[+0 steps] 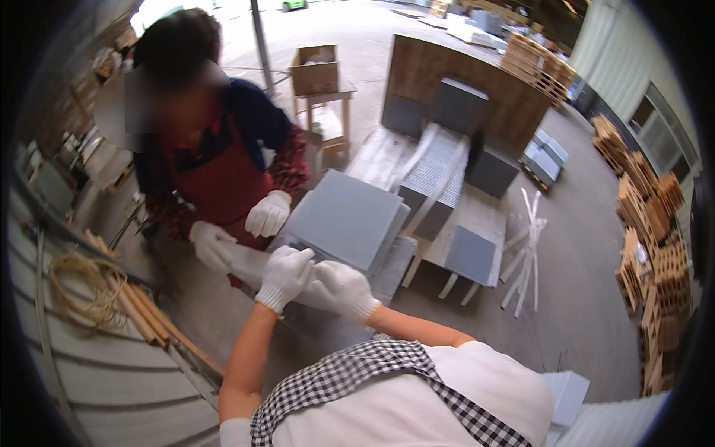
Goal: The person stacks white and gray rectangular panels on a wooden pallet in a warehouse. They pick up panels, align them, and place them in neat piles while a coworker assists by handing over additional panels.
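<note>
My left hand point(285, 274), in a white knit glove, is closed with bent fingers at the near edge of a stack of grey square tiles point(344, 216). Beside it, my right hand point(344, 289), gloved likewise, is closed too, its fingertips partly hidden. A translucent whitish sheet point(249, 264) runs from the co-worker's hand to both of mine, and I appear to grip its upper edge. Across from me, the co-worker's one gloved hand point(214, 246) is on that sheet. Their other gloved hand point(268, 214) hovers by the stack's left side.
Right of the stack, a low pallet point(477, 216) bears upright tiles point(432, 179) and a flat grey tile point(471, 255). White strips point(530, 253) lie on the floor. Wooden pallets point(655, 298) line the right wall. Wooden poles point(141, 309) and coiled cord point(86, 290) are at left.
</note>
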Tool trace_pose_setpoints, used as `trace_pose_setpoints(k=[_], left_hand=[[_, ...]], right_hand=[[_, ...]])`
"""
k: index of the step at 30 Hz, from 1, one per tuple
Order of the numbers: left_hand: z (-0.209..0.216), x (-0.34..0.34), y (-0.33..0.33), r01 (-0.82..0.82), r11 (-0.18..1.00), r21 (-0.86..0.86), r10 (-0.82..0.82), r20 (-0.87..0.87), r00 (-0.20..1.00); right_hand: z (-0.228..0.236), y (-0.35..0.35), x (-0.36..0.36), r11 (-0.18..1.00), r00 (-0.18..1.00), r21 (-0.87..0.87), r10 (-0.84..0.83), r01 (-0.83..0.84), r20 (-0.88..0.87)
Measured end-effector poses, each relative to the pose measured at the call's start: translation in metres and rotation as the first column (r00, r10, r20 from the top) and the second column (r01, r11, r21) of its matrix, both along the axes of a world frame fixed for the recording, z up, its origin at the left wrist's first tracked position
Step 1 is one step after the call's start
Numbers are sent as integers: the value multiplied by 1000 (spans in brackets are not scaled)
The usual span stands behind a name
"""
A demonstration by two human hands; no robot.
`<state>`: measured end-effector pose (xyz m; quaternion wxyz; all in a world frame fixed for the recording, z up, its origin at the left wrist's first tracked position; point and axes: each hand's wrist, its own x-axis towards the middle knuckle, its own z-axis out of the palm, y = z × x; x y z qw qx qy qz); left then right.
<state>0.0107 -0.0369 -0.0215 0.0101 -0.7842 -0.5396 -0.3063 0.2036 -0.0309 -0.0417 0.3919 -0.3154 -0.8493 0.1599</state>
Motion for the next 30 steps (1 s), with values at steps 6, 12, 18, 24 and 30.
trace_pose_setpoints(k=[6,12,18,24,30], left_hand=[[-11,-5,2,-132,991,32,132,23,991],[-29,-5,0,-198,973,115,188,95,978],[-36,-6,3,-220,968,-118,237,157,959],[-34,-4,-6,-244,970,-17,241,240,940],[-35,-9,-30,-215,976,18,142,694,706]], right_hand=[[19,-4,-17,989,975,147,-32,-1,218],[15,-18,-28,995,948,44,-101,92,303],[-10,-17,-26,991,961,108,-99,73,260],[-15,-22,-24,985,954,169,-81,32,290],[-13,-26,-25,986,964,169,-58,14,260]])
